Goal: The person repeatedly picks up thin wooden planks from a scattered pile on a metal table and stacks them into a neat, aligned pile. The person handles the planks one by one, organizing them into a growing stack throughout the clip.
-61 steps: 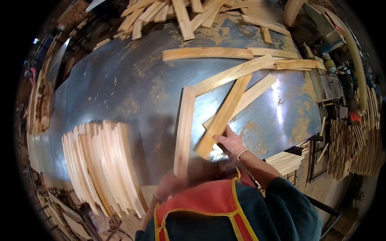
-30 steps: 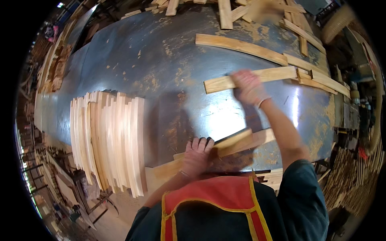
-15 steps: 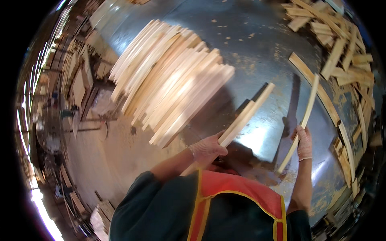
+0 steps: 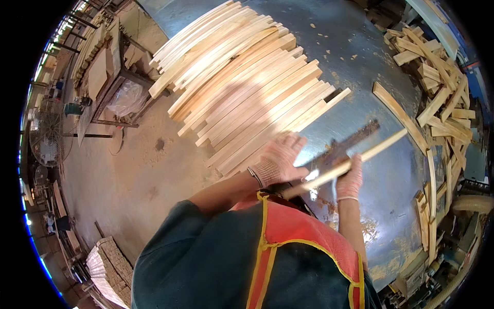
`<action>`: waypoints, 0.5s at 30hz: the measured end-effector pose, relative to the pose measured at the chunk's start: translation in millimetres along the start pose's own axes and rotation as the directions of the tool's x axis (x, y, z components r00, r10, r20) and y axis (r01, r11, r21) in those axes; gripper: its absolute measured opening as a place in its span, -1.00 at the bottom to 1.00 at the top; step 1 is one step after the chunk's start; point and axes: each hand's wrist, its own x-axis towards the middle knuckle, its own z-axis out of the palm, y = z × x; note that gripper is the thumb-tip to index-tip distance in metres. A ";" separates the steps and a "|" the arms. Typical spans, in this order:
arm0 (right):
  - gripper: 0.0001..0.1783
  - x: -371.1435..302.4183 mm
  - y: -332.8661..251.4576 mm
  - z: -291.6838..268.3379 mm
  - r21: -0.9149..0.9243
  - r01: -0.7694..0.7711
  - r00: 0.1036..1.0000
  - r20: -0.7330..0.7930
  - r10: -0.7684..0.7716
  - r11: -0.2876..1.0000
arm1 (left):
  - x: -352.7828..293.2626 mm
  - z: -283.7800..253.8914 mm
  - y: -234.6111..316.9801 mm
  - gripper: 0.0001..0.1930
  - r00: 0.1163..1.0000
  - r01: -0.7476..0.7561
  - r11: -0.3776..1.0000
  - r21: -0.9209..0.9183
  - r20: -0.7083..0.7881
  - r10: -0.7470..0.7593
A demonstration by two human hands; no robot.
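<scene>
Near the tabletop's near edge (image 4: 399, 193), the right hand (image 4: 351, 177) grips a wooden strip (image 4: 381, 146), just right of the splayed left hand (image 4: 280, 158) beside lined-up strips (image 4: 260, 103).

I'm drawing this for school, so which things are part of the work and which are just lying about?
Part of the work:
left hand, spread at the row of wooden slats
right hand, holding a single slat
metal table

Apparently just about:
caged fan
crumpled clear plastic
ribbed hose
</scene>
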 end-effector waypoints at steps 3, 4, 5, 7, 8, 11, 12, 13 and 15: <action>-0.39 -44.6 5.8 74.9 -0.131 -0.068 0.969 0.227 0.097 0.989 | -2.6 -28.6 23.2 -0.17 0.990 -0.015 0.959 -0.284 0.133 0.054; -0.30 -57.9 1.4 90.8 -0.242 -0.068 0.933 0.329 0.148 0.968 | 0.3 -40.9 17.1 -0.29 0.998 0.010 0.932 -0.363 0.060 0.013; -0.07 -59.9 0.7 92.6 -0.257 0.010 0.898 0.428 0.104 0.966 | 0.3 -53.4 5.3 -0.40 1.000 0.016 0.894 -0.448 -0.003 -0.020; -0.05 -60.3 -1.5 77.9 -0.322 0.053 0.916 0.392 0.083 0.945 | -1.8 -48.3 -54.8 -0.74 0.986 -0.104 0.905 -0.412 -0.163 0.039; -0.06 -58.8 -10.0 63.5 -0.288 0.018 0.901 0.420 0.109 0.957 | -5.4 -62.0 -76.1 -0.75 0.972 -0.086 0.882 -0.463 -0.234 -0.028; -0.04 -47.2 -19.3 23.1 -0.102 -0.185 0.916 0.342 0.209 0.977 | -10.5 -93.7 -156.4 -0.51 0.803 -0.047 0.996 -0.075 -0.597 -0.007; -0.08 -46.7 -24.3 10.9 -0.084 -0.189 0.914 0.350 0.206 0.978 | -9.4 -110.0 -179.3 -0.40 0.820 0.024 0.984 0.174 -0.567 0.081; -0.11 -45.8 -27.5 -0.8 -0.075 -0.189 0.910 0.362 0.203 0.979 | -11.2 -122.2 -205.2 -0.27 0.827 0.088 0.909 0.408 -0.539 0.162; -0.18 -28.2 -5.8 -49.8 -0.132 -0.106 0.911 0.384 0.149 0.986 | -10.3 -121.7 -223.3 -0.21 0.810 0.323 0.754 0.572 -0.579 0.092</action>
